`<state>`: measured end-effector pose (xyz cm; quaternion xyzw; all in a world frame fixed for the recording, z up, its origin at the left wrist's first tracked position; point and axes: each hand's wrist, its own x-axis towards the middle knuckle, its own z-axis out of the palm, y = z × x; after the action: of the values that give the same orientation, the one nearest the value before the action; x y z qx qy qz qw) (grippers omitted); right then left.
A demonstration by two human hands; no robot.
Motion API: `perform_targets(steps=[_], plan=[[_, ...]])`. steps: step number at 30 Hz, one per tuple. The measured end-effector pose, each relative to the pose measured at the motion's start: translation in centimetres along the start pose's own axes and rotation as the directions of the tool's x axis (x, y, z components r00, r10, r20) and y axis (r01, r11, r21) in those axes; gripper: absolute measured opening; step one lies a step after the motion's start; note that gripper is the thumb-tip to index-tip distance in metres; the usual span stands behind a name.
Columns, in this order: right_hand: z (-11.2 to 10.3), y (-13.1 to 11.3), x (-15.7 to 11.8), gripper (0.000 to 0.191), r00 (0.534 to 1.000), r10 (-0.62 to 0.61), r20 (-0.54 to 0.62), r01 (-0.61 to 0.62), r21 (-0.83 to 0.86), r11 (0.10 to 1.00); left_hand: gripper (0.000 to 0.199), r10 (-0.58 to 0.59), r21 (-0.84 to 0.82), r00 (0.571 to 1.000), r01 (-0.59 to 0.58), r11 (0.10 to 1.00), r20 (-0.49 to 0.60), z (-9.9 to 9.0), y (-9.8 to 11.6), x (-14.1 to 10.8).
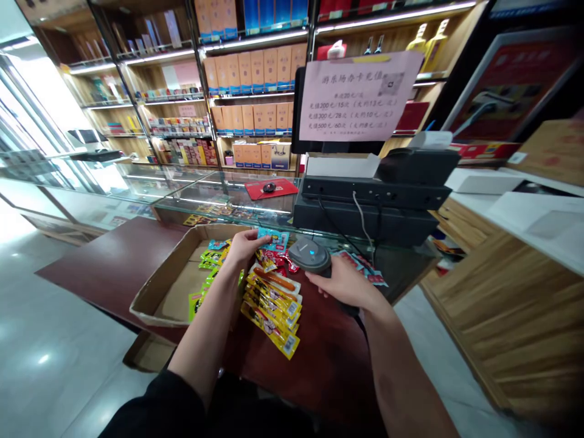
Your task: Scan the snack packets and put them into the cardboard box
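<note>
My left hand [247, 246] pinches a small blue snack packet [274, 239] above the far edge of the dark red table [319, 353]. Wrapped around the handle of a grey barcode scanner [310, 254], my right hand [349, 281] keeps its lit head turned toward the blue packet. Below the hands, several yellow sausage packets [271, 310] lie overlapped in a row. Small red packets [283, 261] lie behind them. Left of these stands an open cardboard box [159, 286] with green, yellow and blue packets inside, partly hidden by my left forearm.
A glass counter [201, 193] runs behind the table, with a mouse [269, 188] on a red pad. To the right stand a black register [365, 210] and a screen bearing a paper sign [358, 97]. Shelves of boxed goods [255, 73] line the back. A wooden cabinet [515, 304] is at right.
</note>
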<state>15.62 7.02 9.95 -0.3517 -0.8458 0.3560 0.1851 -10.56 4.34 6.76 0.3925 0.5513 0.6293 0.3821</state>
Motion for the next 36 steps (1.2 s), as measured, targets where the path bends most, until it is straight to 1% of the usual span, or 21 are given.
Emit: perform_targets(steps=[4, 9, 12, 15, 18, 20, 22, 24, 26, 29, 32, 34, 36], plan=[[0.2, 0.0, 0.0, 0.023, 1.0, 0.003, -0.007, -0.003, -0.022, 1.0, 0.048, -0.02, 0.005, 1.0, 0.02, 1.0, 0.013, -0.2, -0.3, -0.1], [0.2, 0.0, -0.1, 0.024, 1.0, 0.004, -0.023, -0.004, -0.024, 1.0, 0.047, -0.002, 0.046, 1.0, 0.001, 0.999, 0.031, -0.1, -0.3, -0.2], [0.3, 0.1, -0.1, 0.026, 0.999, -0.008, -0.042, 0.007, -0.013, 1.0, 0.046, 0.0, 0.039, 0.999, -0.002, 0.999, 0.042, -0.2, 0.1, -0.3], [0.4, 0.2, 0.0, 0.028, 1.0, -0.009, -0.025, 0.01, 0.005, 1.0, 0.046, 0.016, 0.053, 0.999, -0.018, 0.998, 0.031, -1.1, 0.9, -0.3], [0.6, 0.3, 0.1, 0.028, 1.0, 0.0, 0.02, 0.0, 0.017, 1.0, 0.047, 0.034, 0.085, 0.999, -0.033, 0.996, -0.015, -3.4, 2.0, -0.2], [0.8, 0.2, 0.2, 0.027, 0.999, 0.01, 0.036, -0.01, 0.011, 1.0, 0.048, 0.023, 0.111, 0.997, -0.015, 0.994, -0.077, -5.8, 2.6, 0.1], [1.0, 0.1, 0.3, 0.027, 0.999, 0.019, 0.042, -0.019, -0.001, 1.0, 0.05, 0.001, 0.121, 0.989, 0.016, 0.992, -0.145, -8.7, 2.9, 0.4], [1.3, -0.1, 0.5, 0.027, 0.999, 0.024, 0.049, -0.024, 0.007, 1.0, 0.051, -0.018, 0.11, 0.98, 0.04, 0.993, -0.196, -11.8, 2.7, 0.7], [1.7, -0.2, 0.7, 0.028, 0.997, 0.032, 0.069, -0.035, 0.033, 0.999, 0.05, -0.05, 0.093, 0.971, 0.074, 0.993, -0.232, -14.8, 2.0, 0.7], [2.4, 0.0, 1.1, 0.029, 0.993, 0.062, 0.1, -0.068, 0.054, 0.996, 0.048, -0.126, 0.1, 0.948, 0.161, 0.982, -0.291, -18.5, 0.5, 0.2], [3.2, 0.4, 1.6, 0.029, 0.99, 0.078, 0.12, -0.084, 0.045, 0.995, 0.044, -0.197, 0.112, 0.923, 0.245, 0.963, -0.33, -20.7, -1.2, 0.2], [3.6, 0.5, 1.9, 0.032, 0.988, 0.09, 0.126, -0.096, 0.04, 0.995, 0.042, -0.229, 0.107, 0.905, 0.283, 0.953, -0.359, -21.3, -2.2, 1.0], [3.9, 0.7, 2.1, 0.036, 0.987, 0.096, 0.126, -0.102, 0.041, 0.994, 0.042, -0.244, 0.108, 0.886, 0.309, 0.945, -0.394, -21.5, -2.9, 2.5]])
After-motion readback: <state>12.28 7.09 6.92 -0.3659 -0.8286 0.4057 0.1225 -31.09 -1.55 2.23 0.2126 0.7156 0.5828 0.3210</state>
